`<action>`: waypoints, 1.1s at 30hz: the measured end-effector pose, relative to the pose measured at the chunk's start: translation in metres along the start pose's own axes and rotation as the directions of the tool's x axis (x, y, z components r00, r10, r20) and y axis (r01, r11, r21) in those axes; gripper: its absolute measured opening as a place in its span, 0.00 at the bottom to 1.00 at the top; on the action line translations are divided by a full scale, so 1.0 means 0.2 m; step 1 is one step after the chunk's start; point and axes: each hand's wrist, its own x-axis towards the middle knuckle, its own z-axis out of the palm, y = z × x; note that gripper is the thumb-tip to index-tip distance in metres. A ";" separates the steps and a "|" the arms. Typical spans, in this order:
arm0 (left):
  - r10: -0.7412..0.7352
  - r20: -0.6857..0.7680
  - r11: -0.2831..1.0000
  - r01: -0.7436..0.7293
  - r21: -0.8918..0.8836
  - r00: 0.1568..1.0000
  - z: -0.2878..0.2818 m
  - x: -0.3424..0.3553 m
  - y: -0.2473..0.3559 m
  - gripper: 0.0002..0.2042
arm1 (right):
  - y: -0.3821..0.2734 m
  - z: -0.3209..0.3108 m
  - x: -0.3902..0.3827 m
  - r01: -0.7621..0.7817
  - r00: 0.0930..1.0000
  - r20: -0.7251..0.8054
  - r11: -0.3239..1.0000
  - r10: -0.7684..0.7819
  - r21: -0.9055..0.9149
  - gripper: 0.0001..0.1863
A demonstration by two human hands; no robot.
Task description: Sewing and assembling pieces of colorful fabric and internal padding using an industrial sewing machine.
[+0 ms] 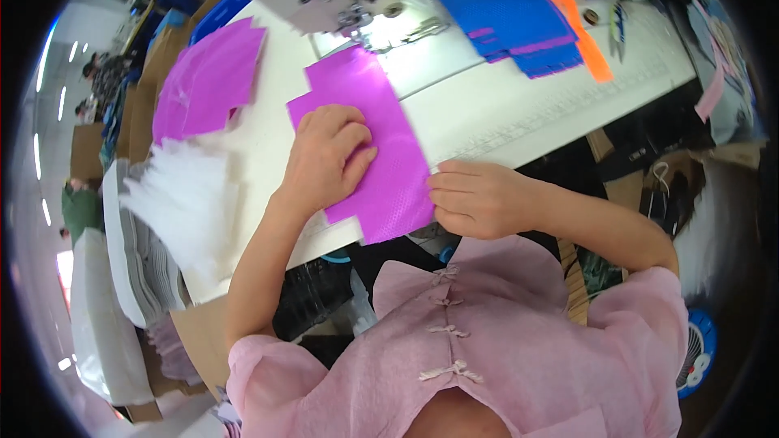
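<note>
A purple fabric piece with notched corners lies on the white sewing table, its far end under the needle area of a sewing machine. My left hand rests on the middle of the piece, fingers curled and pressed onto the cloth. At the near right edge, my right hand pinches the fabric between thumb and fingers; the exact grip is partly hidden. The near end of the piece reaches slightly past the table's front edge. The machine's lamp lights the far end brightly.
More purple pieces lie at the left, above a pile of white sheer material. Blue pieces with purple edges are stacked at the back right, beside an orange strip and thread snips. A clear ruler lies along the front edge.
</note>
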 end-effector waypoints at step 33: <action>-0.863 0.013 0.477 0.826 -0.301 0.504 -0.04 -0.07 -0.03 0.22 | -0.03 -0.04 0.00 -0.090 0.988 0.127 0.996 0.091 -0.019 0.07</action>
